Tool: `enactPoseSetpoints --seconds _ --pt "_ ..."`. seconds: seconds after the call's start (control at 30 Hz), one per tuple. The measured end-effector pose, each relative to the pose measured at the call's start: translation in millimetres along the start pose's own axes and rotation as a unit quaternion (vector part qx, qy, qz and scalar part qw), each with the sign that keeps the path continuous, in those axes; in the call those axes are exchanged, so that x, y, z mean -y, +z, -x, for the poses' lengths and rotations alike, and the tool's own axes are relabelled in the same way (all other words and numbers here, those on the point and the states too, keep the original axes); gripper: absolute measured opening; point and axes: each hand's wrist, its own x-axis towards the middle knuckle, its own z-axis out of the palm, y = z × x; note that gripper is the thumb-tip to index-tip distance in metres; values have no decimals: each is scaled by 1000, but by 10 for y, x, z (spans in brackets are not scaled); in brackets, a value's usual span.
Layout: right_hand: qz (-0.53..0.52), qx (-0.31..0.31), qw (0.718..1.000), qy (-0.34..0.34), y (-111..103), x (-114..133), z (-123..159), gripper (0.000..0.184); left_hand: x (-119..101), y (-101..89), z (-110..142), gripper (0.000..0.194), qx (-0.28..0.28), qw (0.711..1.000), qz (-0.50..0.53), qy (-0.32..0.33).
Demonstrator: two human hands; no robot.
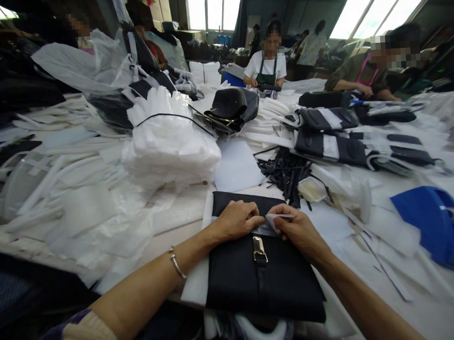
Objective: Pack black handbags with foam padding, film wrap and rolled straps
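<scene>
A black bag (233, 277) lies flat in front of me, with a gold clasp (259, 249) on its strap. Its handle (270, 339), wrapped in white padding, hangs at the near edge. A translucent strip (268, 229) crosses the bag above the clasp. My left hand (237, 218) rests on the bag over this strip, fingers curled and thumb against the index finger; whatever is between them is hidden. Just to its right, my right hand (295, 227) pinches a thin white sheet (272, 220) between thumb and fingers.
A bound stack of white foam sheets (171, 142) stands behind left. Beyond the bag lies a heap of black straps (288, 171). At right are a blue tape dispenser (425, 214) and several black bags (329, 146). Co-workers (268, 59) are across the table.
</scene>
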Motion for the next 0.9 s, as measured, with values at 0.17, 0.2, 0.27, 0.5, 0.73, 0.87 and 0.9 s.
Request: enactPoseSetpoints --seconds 0.17,0.2,0.27,0.5,0.73,0.87,0.9 --pt "-82 -28 996 18 23 -7 -34 25 29 -75 35 19 5 971 238 11" --pt "-84 -33 996 22 37 -6 -34 29 43 -90 47 23 -4 950 312 -5" --pt "-68 -38 997 27 68 -2 -30 35 76 -106 71 31 -30 895 443 -36" --pt "82 47 995 -31 100 42 -7 27 92 -81 74 37 -26 844 534 -46" --pt "-146 121 982 12 -32 -21 -19 55 11 -43 44 28 -53 942 329 -33" --pt "-8 72 997 -24 14 8 -7 47 -2 23 66 19 -58 967 249 -6" --pt "33 52 998 -32 35 16 1 43 -4 32 69 18 -63 971 232 -1"
